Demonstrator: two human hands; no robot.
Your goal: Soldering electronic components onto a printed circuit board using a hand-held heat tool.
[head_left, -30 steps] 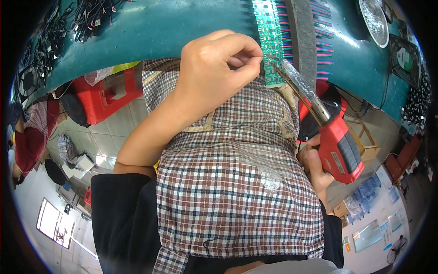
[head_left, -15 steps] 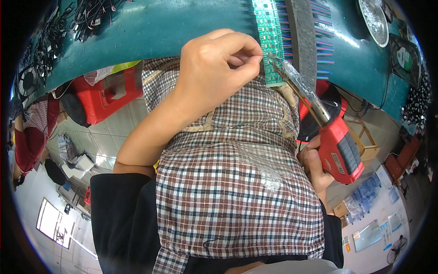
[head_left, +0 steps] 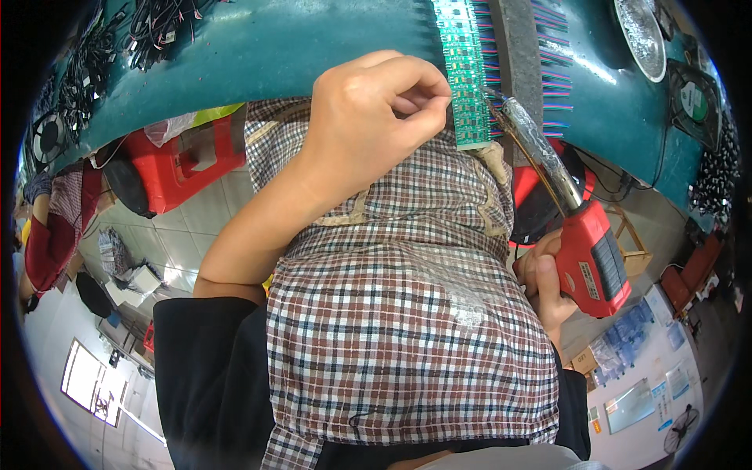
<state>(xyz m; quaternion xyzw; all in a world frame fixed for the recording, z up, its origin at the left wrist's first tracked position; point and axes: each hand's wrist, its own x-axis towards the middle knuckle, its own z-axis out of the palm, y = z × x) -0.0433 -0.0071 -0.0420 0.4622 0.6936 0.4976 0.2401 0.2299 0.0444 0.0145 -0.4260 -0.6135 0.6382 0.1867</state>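
Observation:
A long strip of green circuit boards [head_left: 464, 59] lies on the bench, its near end at the edge. Beside its left side my left hand [head_left: 364, 113] is closed in a pinch, thumb and index finger tips together; whatever they hold is too small to make out. My right hand [head_left: 546, 274] grips the red handle of a soldering gun [head_left: 591, 254] near the apron's right side. The gun's metal barrel slants up to the left, its tip just right of the boards, over the thin coloured wires [head_left: 554, 110]. These wires run under a dark grey bar [head_left: 521, 66].
Bundles of black cables [head_left: 98, 70] lie on the green bench [head_left: 313, 47] at the far left. At the right are a metal dish [head_left: 642, 39] and a black fan [head_left: 695, 102]. A red stool [head_left: 184, 168] stands below the bench. Another person's red sleeve [head_left: 59, 235] shows at the left.
The soldering gun has shifted right with my right hand, its tip moving off the boards to their right side. My left hand has hardly moved.

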